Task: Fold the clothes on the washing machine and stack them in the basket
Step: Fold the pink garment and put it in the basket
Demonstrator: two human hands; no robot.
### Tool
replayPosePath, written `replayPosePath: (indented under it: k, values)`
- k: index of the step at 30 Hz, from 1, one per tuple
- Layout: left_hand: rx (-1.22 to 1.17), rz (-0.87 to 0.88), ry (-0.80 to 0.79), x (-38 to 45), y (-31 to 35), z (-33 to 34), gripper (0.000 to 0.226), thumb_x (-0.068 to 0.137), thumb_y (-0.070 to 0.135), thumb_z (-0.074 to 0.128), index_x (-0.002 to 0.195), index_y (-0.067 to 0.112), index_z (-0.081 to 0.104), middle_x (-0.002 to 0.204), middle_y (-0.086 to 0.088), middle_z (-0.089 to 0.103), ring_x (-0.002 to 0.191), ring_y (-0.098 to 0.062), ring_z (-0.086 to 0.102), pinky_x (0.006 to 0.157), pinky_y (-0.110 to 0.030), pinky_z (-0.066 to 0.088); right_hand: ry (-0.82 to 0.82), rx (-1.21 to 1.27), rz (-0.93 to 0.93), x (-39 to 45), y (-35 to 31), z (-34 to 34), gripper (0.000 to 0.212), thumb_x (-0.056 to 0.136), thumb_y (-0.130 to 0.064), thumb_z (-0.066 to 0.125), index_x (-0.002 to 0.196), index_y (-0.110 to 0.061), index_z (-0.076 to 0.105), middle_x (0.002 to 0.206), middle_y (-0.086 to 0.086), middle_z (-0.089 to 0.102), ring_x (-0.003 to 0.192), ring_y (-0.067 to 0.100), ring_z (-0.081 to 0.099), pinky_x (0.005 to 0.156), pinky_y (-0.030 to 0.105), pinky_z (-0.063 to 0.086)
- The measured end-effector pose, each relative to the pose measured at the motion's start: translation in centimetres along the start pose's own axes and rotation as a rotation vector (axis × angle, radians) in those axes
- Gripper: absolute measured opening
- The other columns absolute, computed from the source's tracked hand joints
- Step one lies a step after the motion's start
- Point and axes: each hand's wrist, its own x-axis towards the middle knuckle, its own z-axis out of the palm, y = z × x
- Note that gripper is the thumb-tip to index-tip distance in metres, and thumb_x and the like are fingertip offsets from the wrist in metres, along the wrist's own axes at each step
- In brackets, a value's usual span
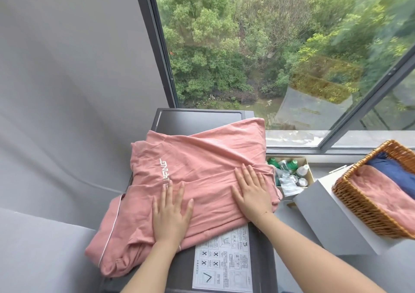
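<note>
Your left hand (pixel 171 211) and right hand (pixel 251 190) lie flat, fingers straight, pressing the pink garment (pixel 202 157) spread over the washing machine (pixel 197 114). The wicker basket (pixel 359 207) sits well to your right on a grey box (pixel 332 223), holding folded pink and navy clothes. Behind, a window (pixel 258 45) overlooks trees.
</note>
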Motion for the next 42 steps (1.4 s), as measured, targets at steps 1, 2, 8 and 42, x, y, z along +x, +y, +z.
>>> replayPosePath:
  k: [1, 2, 8, 42]
  values:
    - [0.001, 0.003, 0.000, 0.0, 0.0, -0.1, 0.069, 0.091, 0.067, 0.011, 0.151, 0.036, 0.024, 0.157, -0.003, 0.028, 0.147, -0.021, 0.020, 0.116, -0.040, 0.004, 0.001, -0.015, 0.037, 0.5, 0.6, -0.3, 0.072, 0.088, -0.059, 0.005, 0.153, -0.030, 0.016, 0.161, -0.007, 0.005, 0.147, 0.009, -0.006, 0.117, 0.031, -0.012]
    - [0.001, 0.006, -0.003, 0.0, 0.0, -0.1, 0.069, 0.091, 0.068, 0.009, 0.151, 0.036, 0.024, 0.157, -0.003, 0.027, 0.147, -0.021, 0.020, 0.116, -0.040, 0.004, -0.001, -0.013, 0.074, 0.9, 1.2, -0.4, 0.072, 0.088, -0.059, 0.005, 0.153, -0.030, 0.017, 0.161, -0.006, 0.007, 0.148, 0.012, -0.003, 0.118, 0.034, -0.008]
    - [-0.021, 0.014, 0.032, 0.2, 0.0, 0.3, 0.065, 0.093, 0.064, 0.018, 0.148, 0.034, 0.033, 0.154, -0.003, 0.033, 0.144, -0.022, 0.028, 0.116, -0.040, 0.010, -0.097, 0.531, 0.468, 2.4, 5.1, -0.9, 0.066, 0.098, -0.055, 0.027, 0.153, -0.021, 0.018, 0.160, 0.003, 0.019, 0.146, 0.022, 0.021, 0.116, 0.039, 0.020]
    - [-0.986, -0.576, 0.363, 18.9, -8.2, -2.4, 0.021, 0.098, 0.022, 0.052, 0.105, 0.004, 0.060, 0.096, -0.009, 0.063, 0.097, -0.033, 0.058, 0.078, -0.032, 0.038, -0.056, -0.050, 0.159, 25.7, -6.5, -1.4, 0.023, 0.098, -0.028, 0.048, 0.113, -0.015, 0.059, 0.120, 0.009, 0.050, 0.118, 0.028, 0.042, 0.095, 0.038, 0.034]
